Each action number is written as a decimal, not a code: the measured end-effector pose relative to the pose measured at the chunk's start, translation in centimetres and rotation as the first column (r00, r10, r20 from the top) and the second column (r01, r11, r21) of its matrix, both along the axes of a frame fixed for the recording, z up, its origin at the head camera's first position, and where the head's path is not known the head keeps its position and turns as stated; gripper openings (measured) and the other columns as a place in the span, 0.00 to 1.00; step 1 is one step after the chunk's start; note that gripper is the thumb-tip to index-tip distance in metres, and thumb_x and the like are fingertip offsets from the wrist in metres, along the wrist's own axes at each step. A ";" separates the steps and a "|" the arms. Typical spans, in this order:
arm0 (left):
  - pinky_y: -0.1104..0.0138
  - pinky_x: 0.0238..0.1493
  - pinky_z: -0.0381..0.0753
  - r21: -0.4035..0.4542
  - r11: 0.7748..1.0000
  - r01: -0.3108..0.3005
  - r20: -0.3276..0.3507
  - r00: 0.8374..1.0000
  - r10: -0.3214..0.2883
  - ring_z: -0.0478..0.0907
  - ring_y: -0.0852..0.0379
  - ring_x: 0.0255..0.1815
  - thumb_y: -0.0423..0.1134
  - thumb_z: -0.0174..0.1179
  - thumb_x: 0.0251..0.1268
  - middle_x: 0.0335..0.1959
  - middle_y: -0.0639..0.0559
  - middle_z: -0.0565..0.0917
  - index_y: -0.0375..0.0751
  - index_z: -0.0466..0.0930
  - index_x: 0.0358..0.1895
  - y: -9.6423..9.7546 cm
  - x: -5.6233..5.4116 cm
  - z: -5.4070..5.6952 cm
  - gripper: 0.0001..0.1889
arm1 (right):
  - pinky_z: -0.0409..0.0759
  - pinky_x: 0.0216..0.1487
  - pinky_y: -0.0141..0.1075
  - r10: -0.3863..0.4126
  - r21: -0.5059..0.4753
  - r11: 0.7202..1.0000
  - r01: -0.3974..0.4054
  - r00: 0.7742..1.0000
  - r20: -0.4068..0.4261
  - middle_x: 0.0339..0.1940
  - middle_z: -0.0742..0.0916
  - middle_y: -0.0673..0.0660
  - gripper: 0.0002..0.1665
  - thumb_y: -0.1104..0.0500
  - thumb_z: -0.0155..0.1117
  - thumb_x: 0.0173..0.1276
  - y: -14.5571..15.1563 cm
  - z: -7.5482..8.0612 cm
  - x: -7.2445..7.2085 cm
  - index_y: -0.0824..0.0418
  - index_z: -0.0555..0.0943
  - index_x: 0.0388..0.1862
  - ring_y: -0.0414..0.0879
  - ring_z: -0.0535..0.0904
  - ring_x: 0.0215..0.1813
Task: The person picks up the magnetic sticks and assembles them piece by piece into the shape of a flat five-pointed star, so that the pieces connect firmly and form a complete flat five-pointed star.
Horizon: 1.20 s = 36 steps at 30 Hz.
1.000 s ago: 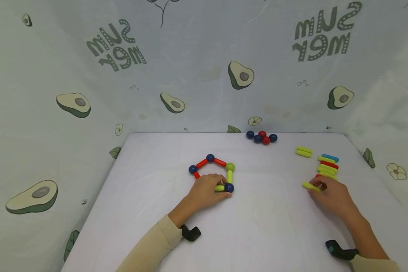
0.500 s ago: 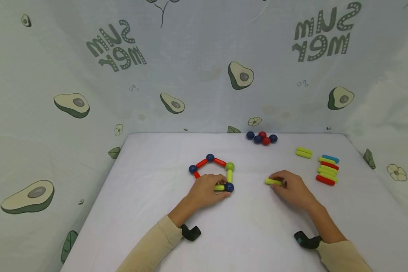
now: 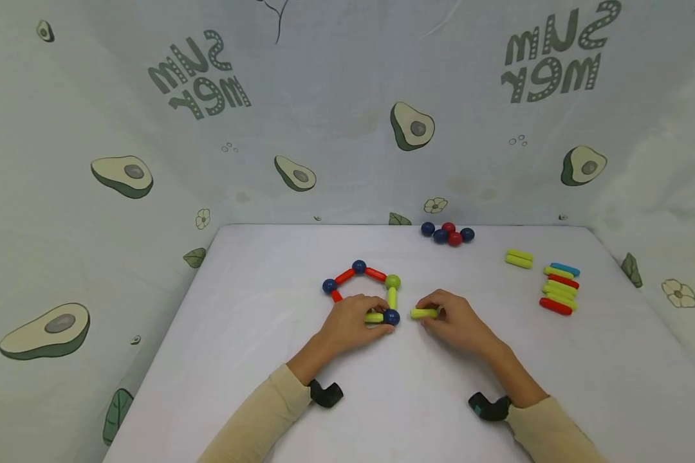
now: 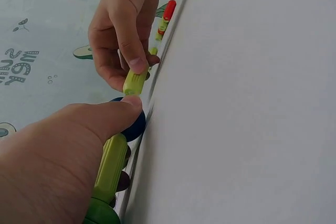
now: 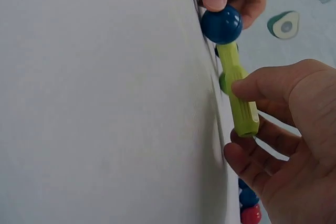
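Observation:
A ring of building rods and balls lies on the table, with red rods, blue balls and a green ball. My left hand covers its lower left part. Thumb and fingers of that hand grip the blue ball at the ring's near right corner, where two yellow-green rods meet. My right hand pinches a loose yellow-green rod, pointing it left at this ball. In the right wrist view the held rod has its far end right at the blue ball.
Several blue and red balls sit clustered at the table's back edge. To the right lie a pair of yellow-green rods and a stack of blue, yellow-green and red rods. A patterned cloth hangs behind the white table.
My right hand has carried the yellow-green rod left, from beside the rod stack to close by the blue ball. The left hand and the ring have stayed in place.

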<state>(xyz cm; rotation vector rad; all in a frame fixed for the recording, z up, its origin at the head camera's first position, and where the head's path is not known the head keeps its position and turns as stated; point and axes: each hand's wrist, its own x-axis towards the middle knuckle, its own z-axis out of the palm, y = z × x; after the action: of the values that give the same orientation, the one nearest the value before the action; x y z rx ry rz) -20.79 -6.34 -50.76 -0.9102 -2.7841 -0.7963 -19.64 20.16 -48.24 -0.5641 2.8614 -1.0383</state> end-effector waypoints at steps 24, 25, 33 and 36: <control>0.70 0.47 0.79 0.050 0.998 0.034 -0.075 0.997 -0.030 0.82 0.70 0.41 0.57 0.74 0.60 0.40 0.65 0.89 0.56 0.88 0.51 0.4 0.1 0.0 0.19 | 0.80 0.47 0.33 -0.148 0.065 0.987 0.150 0.988 -0.041 0.47 0.86 0.54 0.17 0.53 0.66 0.75 4.1 0.6 1.0 0.59 0.83 0.57 0.47 0.78 0.48; 0.70 0.47 0.79 0.052 0.998 0.034 -0.077 0.997 -0.030 0.82 0.70 0.41 0.57 0.74 0.60 0.40 0.65 0.89 0.56 0.88 0.51 0.4 0.2 0.0 0.19 | 0.79 0.47 0.33 -0.170 0.070 0.982 0.173 0.984 -0.046 0.48 0.86 0.55 0.17 0.53 0.66 0.75 5.0 0.6 1.1 0.60 0.83 0.57 0.48 0.78 0.49; 0.67 0.48 0.77 0.001 1.000 0.006 -0.119 0.993 -0.006 0.82 0.71 0.37 0.52 0.70 0.59 0.35 0.66 0.88 0.55 0.88 0.46 0.1 0.6 0.6 0.14 | 0.73 0.40 0.26 -0.355 0.073 0.927 0.367 0.924 -0.143 0.50 0.84 0.66 0.21 0.55 0.66 0.74 12.9 0.8 2.1 0.66 0.81 0.59 0.56 0.77 0.49; 0.68 0.47 0.76 -0.003 1.000 0.001 -0.111 0.994 -0.002 0.81 0.71 0.36 0.51 0.69 0.57 0.34 0.67 0.88 0.55 0.87 0.44 0.2 0.7 0.6 0.13 | 0.83 0.49 0.45 -0.417 0.085 0.897 0.435 0.893 -0.168 0.56 0.81 0.73 0.23 0.57 0.65 0.74 15.2 1.1 2.5 0.69 0.79 0.61 0.66 0.75 0.53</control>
<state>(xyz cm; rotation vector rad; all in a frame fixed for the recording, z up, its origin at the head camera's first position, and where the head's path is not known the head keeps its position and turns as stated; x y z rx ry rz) -20.09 -6.16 -50.15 -0.9271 -2.6901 -0.7187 -17.18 35.33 -47.18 0.0092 3.2388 -0.8832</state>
